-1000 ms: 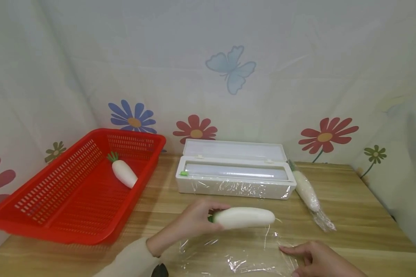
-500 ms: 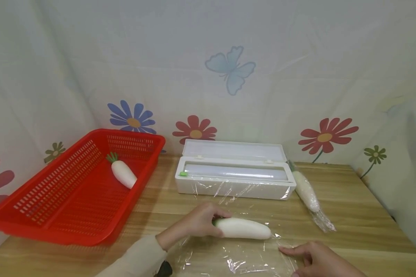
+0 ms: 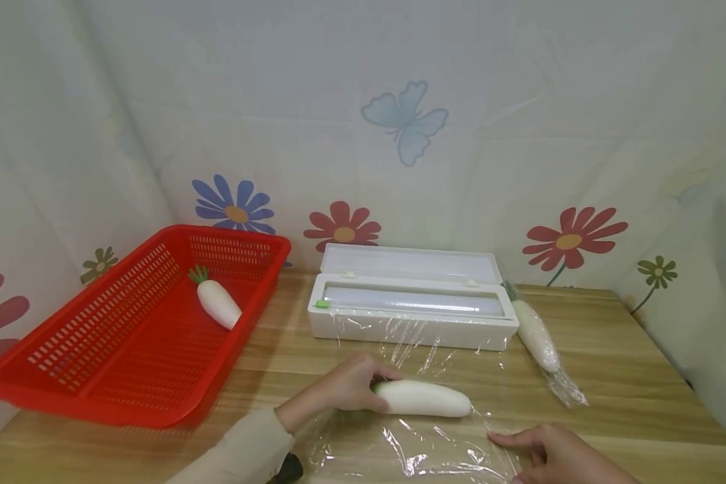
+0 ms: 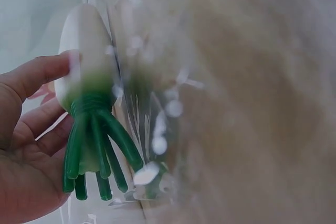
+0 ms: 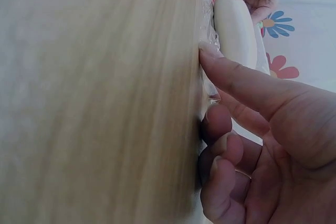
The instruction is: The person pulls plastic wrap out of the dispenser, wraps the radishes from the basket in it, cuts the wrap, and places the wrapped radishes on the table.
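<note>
No legible text or brand is showing in any view. No readable label, number or sign is appearing.

I work at a wood-grain tabletop (image 3: 629,376) in what looks like a small curtained booth, screened at the back and both sides by pale hangings (image 3: 266,101) printed with flowers (image 3: 344,234) and a blue butterfly (image 3: 407,122), whatever lies beyond hidden.
</note>
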A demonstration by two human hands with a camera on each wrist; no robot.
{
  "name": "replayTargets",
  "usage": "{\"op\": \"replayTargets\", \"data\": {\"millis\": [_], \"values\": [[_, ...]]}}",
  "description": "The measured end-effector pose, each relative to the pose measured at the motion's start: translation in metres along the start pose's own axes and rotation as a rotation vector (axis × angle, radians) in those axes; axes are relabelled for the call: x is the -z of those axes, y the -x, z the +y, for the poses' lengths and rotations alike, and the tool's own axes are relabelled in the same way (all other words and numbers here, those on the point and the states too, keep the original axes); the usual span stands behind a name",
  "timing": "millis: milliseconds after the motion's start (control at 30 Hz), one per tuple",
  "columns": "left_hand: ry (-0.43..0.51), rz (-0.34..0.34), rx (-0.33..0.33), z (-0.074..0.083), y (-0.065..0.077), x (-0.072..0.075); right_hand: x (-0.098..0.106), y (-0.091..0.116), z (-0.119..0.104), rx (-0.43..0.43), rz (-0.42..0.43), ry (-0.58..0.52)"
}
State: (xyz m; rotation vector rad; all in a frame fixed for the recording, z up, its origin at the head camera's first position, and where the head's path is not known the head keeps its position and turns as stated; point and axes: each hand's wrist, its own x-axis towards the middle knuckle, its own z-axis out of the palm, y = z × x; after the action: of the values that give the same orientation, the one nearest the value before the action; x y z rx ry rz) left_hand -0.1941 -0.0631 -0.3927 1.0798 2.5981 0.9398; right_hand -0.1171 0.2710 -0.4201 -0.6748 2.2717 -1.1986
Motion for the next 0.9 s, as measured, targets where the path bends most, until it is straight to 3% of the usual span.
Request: {"op": "replayTargets", "data": {"millis": [133,233,433,667,900], "values": [[-0.015,-0.003,0.005,0.000,0.001,-0.001,-0.001,0.000,0.000,0.005,0.002,0.008],[0.033,0.000,0.018,0.000,0.002,0.000,-0.001,0.001,0.001,0.017,0.011,0.029],[0.079,0.070,0.050,-0.001,0.010,0.009,0.001,0.000,0.001,0.011,-0.004,0.024],[0.117,0.137,0.056,-0.001,0.035,0.027,0.003,0.000,0.000,-0.020,-0.035,-0.015],[0.111,0.141,0.092,0.001,0.063,0.039,0.005,0.002,0.005,0.067,-0.062,-0.058]]}}
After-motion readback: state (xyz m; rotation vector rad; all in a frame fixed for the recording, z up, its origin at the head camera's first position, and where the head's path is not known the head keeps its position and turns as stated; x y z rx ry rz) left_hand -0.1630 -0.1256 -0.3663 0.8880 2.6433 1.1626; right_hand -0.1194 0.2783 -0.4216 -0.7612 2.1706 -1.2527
